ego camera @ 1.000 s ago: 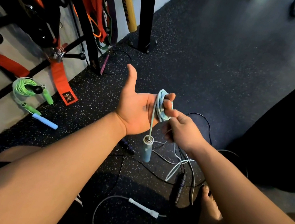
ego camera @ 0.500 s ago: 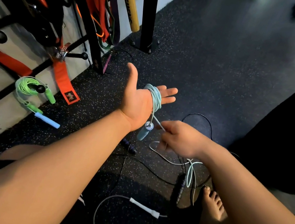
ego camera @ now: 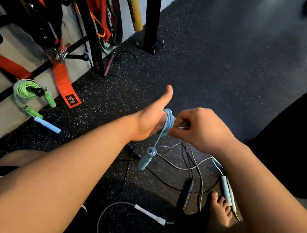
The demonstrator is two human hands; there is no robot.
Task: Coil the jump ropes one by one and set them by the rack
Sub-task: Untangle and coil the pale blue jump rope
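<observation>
- The rack (ego camera: 151, 13) at the left held orange straps (ego camera: 61, 77), dark bands and a yellow pad (ego camera: 133, 4), all hanging from its black frame.
- A green rope (ego camera: 28, 90) lay coiled at the foot of the rack on a pale ledge, with a pale blue grip (ego camera: 47, 124) just beside its green handles.
- The blue rope (ego camera: 168, 121) was wound in several loops around the left hand (ego camera: 152, 120), whose thumb stuck straight up. One blue handle (ego camera: 146, 160) hung below the palm on a short length of cord.
- The right hand (ego camera: 197, 130) was up against the coil, its fingers curled and pinching a strand of the blue rope; the two hands touched.
- The left fingers were hidden behind the coil and the right hand, so I could not tell whether they were straight or curled.
- The other blue handle (ego camera: 226, 187) lay on the floor, partly covered by the right forearm, next to a bare foot (ego camera: 220, 208).
- A black handle (ego camera: 186, 194), a white handle (ego camera: 149, 215) and thin cords lay tangled below the hands; which cord joined which handle was hard to make out.
- The floor (ego camera: 219, 66) was dark speckled rubber, and the room was dim.
</observation>
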